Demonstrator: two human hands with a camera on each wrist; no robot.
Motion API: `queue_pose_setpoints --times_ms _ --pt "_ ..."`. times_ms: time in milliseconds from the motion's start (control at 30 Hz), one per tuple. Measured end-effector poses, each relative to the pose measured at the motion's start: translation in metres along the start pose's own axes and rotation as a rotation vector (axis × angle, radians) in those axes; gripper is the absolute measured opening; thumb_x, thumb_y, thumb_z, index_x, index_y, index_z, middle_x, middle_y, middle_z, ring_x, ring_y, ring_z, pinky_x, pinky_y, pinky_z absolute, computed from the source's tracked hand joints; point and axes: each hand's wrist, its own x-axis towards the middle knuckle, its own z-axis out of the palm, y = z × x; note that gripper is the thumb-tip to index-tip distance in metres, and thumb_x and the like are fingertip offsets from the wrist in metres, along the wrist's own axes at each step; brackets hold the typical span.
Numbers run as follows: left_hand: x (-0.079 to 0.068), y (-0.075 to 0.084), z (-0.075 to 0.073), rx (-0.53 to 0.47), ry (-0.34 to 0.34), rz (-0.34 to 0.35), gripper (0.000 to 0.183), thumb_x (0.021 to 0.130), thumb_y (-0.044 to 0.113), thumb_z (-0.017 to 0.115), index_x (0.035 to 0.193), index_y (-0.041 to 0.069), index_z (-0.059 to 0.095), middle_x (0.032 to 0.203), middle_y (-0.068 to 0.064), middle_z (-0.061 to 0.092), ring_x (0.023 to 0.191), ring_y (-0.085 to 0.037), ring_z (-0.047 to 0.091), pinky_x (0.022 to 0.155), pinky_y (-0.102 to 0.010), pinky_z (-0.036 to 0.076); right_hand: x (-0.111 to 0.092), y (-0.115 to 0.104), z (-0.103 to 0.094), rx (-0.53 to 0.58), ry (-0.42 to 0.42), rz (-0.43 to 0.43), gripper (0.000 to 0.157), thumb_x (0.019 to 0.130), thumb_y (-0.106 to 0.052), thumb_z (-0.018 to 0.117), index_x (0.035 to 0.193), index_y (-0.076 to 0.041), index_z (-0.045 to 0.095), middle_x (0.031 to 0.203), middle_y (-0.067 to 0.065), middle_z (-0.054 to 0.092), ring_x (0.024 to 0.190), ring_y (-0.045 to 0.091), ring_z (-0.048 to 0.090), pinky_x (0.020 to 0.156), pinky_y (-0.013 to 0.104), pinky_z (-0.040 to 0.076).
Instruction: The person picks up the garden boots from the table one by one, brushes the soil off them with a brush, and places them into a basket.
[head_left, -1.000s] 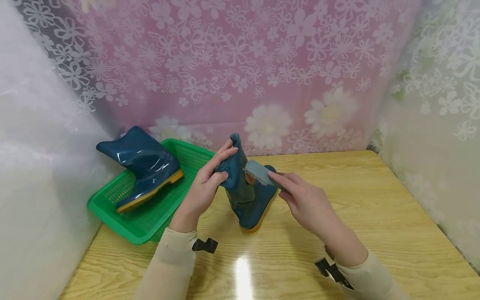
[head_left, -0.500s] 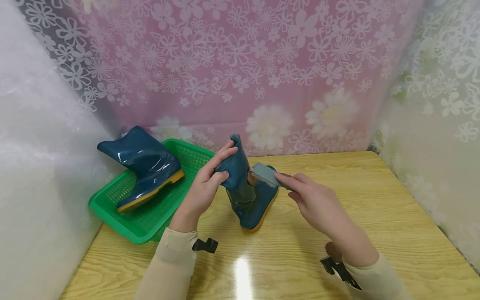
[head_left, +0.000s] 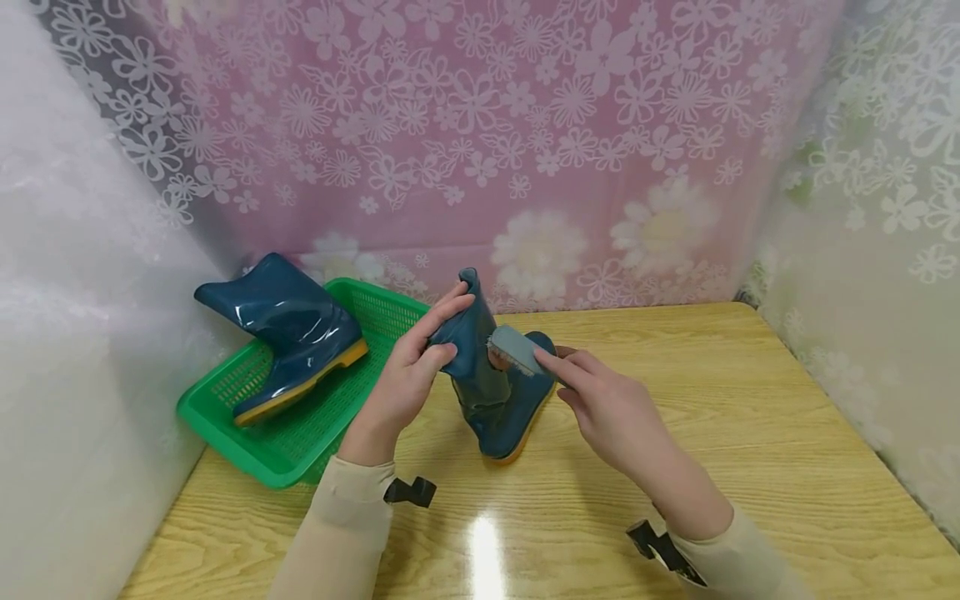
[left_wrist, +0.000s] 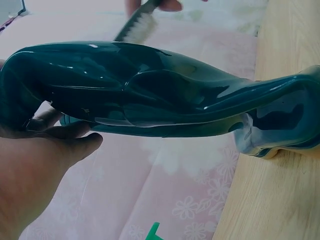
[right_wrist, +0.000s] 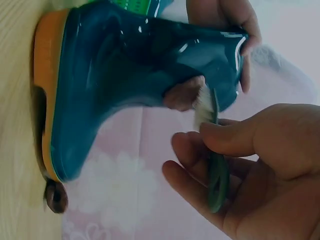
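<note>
A dark blue rubber boot [head_left: 480, 387] with a yellow-orange sole stands on the table. My left hand [head_left: 408, 367] grips the upper edge of its shaft, thumb on the near side and fingers over the far side. My right hand [head_left: 611, 408] holds a grey-green scrub brush [head_left: 516, 347] by its handle, pinched between thumb and fingers in the right wrist view. The brush's pale bristles [right_wrist: 204, 106] are at a brown patch [right_wrist: 184, 94] on the boot shaft. In the left wrist view, the boot shaft [left_wrist: 135, 85] hides part of the brush.
A second blue boot [head_left: 292, 325] leans in a green plastic basket [head_left: 258, 467] at the left. A small brown round thing [right_wrist: 56, 196] sits by the standing boot's toe. Pink flowered cloth [head_left: 480, 167] hangs behind the wooden table [head_left: 750, 400].
My right hand drew the brush rightward, away from the shaft, then brought it back left to the brown patch. My left hand and the boot stay in place.
</note>
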Motion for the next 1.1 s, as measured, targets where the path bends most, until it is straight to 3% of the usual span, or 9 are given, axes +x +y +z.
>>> queue_pose_setpoints --times_ms 200,333,467,633,833,1100 --pt "0.000 -0.001 0.000 0.022 -0.007 -0.002 0.061 0.111 0.008 0.045 0.170 0.024 0.048 0.182 0.013 0.022 0.168 -0.010 0.013 0.129 -0.061 0.029 -0.003 0.003 -0.005 -0.039 -0.020 0.026 0.059 0.102 0.003 0.076 0.156 -0.017 0.067 0.141 0.010 0.070 0.057 0.007 0.045 0.050 0.029 0.039" --pt "0.000 -0.003 0.000 0.033 -0.005 0.001 0.059 0.112 0.011 0.046 0.170 0.021 0.047 0.183 0.010 0.018 0.169 -0.012 0.011 0.129 -0.062 0.029 -0.004 0.006 -0.009 -0.059 -0.040 0.045 0.060 0.102 0.002 0.077 0.156 -0.021 0.067 0.127 0.008 0.072 0.055 0.008 0.037 0.050 0.030 0.037" --pt "0.000 -0.003 -0.001 0.038 -0.009 0.011 0.057 0.114 0.013 0.046 0.171 0.014 0.044 0.184 0.006 0.015 0.169 -0.016 0.012 0.129 -0.061 0.030 -0.005 0.009 -0.014 -0.086 -0.054 0.063 0.060 0.101 0.002 0.077 0.155 -0.022 0.068 0.114 0.006 0.070 0.056 0.010 0.038 0.050 0.030 0.038" --pt "0.000 -0.002 0.000 0.070 -0.011 0.015 0.057 0.114 0.015 0.046 0.171 0.014 0.043 0.184 0.006 0.014 0.169 -0.018 0.015 0.129 -0.059 0.032 -0.007 0.012 -0.020 -0.113 -0.050 0.075 0.059 0.102 0.002 0.077 0.155 -0.020 0.067 0.115 0.006 0.071 0.058 0.010 0.042 0.051 0.030 0.039" --pt "0.001 -0.002 -0.001 0.184 -0.014 0.033 0.059 0.114 0.018 0.046 0.173 0.021 0.041 0.183 0.011 0.018 0.168 -0.014 0.014 0.127 -0.061 0.034 -0.006 0.007 -0.017 -0.094 0.031 0.069 0.063 0.103 0.001 0.076 0.159 -0.023 0.064 0.112 0.007 0.069 0.053 0.010 0.039 0.049 0.031 0.038" --pt "0.002 0.002 0.000 0.396 -0.032 0.127 0.060 0.113 0.024 0.044 0.172 0.013 0.041 0.184 0.005 0.017 0.170 -0.022 0.010 0.130 -0.064 0.025 -0.002 0.004 -0.010 -0.067 0.054 0.049 0.062 0.101 0.003 0.077 0.157 -0.021 0.065 0.110 0.007 0.068 0.054 0.010 0.040 0.050 0.032 0.040"
